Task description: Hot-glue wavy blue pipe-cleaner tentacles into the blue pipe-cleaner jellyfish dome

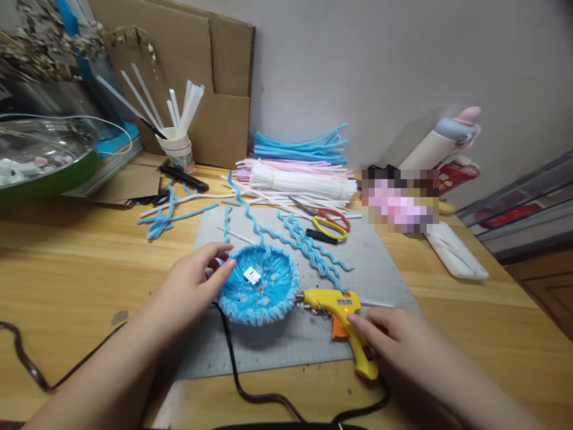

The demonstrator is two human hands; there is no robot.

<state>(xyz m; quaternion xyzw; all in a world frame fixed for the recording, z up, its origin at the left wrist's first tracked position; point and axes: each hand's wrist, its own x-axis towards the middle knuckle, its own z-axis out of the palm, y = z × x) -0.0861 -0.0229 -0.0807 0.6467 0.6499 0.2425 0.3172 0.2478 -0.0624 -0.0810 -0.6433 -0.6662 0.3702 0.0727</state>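
Note:
A round blue disc of coiled pipe cleaners (259, 285) lies on a grey cutting mat (277, 346), with a small white tag at its centre. My left hand (197, 285) touches the disc's left rim, fingers spread and holding nothing. A yellow glue gun (342, 316) lies on the mat right of the disc, its nozzle pointing at the rim. My right hand (394, 343) rests on the gun's handle with fingers loosely extended, not wrapped round it. Wavy blue pipe cleaners (308, 245) lie just behind the disc.
Bundles of blue, pink and white pipe cleaners (299, 170) are stacked at the back. Red and yellow scissors (329, 222) lie beside them. A paper cup of glue sticks (176, 146) stands back left. The gun's black cord (250, 388) runs along the table's front edge.

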